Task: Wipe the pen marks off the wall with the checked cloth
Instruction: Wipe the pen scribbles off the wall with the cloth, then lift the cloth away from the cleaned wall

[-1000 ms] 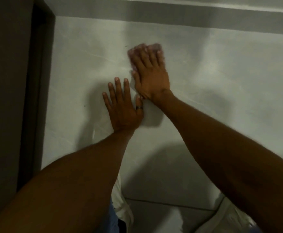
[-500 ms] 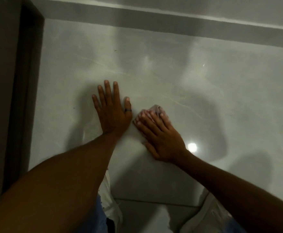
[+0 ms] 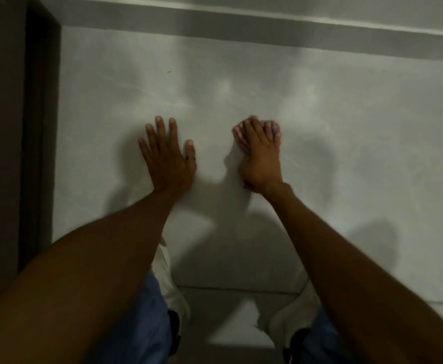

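My right hand point(image 3: 261, 158) presses the red-and-white checked cloth point(image 3: 239, 135) flat against the pale grey wall point(image 3: 346, 127). Only the cloth's edges show around my fingertips. My left hand point(image 3: 168, 156) lies flat on the wall a hand's width to the left, fingers spread, a dark ring on the thumb, holding nothing. One small dark pen mark point(image 3: 169, 72) sits on the wall above and between the hands, well clear of the cloth.
A dark door frame point(image 3: 41, 143) runs down the left side. A grey band point(image 3: 241, 24) crosses the wall above. Below the wall are the floor point(image 3: 228, 319), my white shoes point(image 3: 173, 285) and blue trouser legs.
My right hand slid the cloth down from high on the wall to beside my left thumb, then up and to the right. The left hand stayed planted.
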The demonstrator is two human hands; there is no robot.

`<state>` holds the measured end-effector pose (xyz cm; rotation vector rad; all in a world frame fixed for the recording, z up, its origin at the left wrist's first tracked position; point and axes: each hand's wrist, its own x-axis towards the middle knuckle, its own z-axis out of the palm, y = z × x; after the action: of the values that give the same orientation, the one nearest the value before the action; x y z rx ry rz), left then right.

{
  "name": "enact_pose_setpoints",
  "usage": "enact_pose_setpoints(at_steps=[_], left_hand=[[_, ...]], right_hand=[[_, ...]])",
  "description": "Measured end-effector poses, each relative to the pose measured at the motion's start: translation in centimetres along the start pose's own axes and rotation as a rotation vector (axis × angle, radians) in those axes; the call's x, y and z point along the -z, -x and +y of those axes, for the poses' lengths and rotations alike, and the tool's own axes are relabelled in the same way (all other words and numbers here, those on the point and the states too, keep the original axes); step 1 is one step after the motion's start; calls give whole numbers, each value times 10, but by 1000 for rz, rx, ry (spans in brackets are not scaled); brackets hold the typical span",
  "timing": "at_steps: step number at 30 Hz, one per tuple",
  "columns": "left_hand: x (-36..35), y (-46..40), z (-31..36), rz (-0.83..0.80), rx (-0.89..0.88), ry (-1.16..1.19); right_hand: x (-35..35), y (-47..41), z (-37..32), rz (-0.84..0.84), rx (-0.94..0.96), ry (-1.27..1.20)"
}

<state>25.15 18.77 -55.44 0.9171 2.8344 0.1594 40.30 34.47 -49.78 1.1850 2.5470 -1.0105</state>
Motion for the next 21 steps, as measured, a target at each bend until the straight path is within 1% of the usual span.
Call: enact_pose_setpoints(at_steps=[2, 3, 4, 5, 6, 7, 8, 10, 12, 14, 15, 16, 18, 19, 20, 21], left_hand=[[35, -12, 1, -342, 22, 84], [60, -22, 3, -530, 56, 174], [96, -29, 9, -721, 156, 334], [135, -30, 16, -885, 322, 525], [178, -24, 25, -1012, 514, 760], [221, -14, 31, -1079, 684, 997], [262, -2, 35, -1093, 790, 1214], [336, 19, 31, -1005, 893, 1581], [410, 34, 13, -935, 929, 1747], [474, 39, -15, -880, 950, 1793], [498, 39, -31, -863, 907, 1825], [520, 37, -47, -835, 847, 1859], [556, 23, -80, -803, 743, 1883], [569, 12, -96, -797, 695, 1854], [580, -1, -113, -781, 653, 1805], [587, -16, -131, -743, 620, 1748]], right_hand=[[13, 22, -38, -76, -228, -322], [23, 35, -59, -95, -306, -463], [36, 48, -83, -96, -343, -552], [51, 63, -109, -89, -346, -587], [67, 77, -137, -81, -327, -591], [86, 91, -166, -78, -310, -603], [107, 105, -199, -83, -288, -633], [153, 133, -264, -99, -225, -736], [197, 157, -324, -82, -226, -874], [237, 168, -369, 18, -258, -894], [254, 166, -388, 20, -291, -899], [270, 158, -406, -53, -333, -933], [290, 134, -441, -334, -346, -1062], [294, 119, -459, -436, -292, -1074], [295, 102, -479, -484, -208, -1007], [292, 84, -499, -485, -132, -923]])
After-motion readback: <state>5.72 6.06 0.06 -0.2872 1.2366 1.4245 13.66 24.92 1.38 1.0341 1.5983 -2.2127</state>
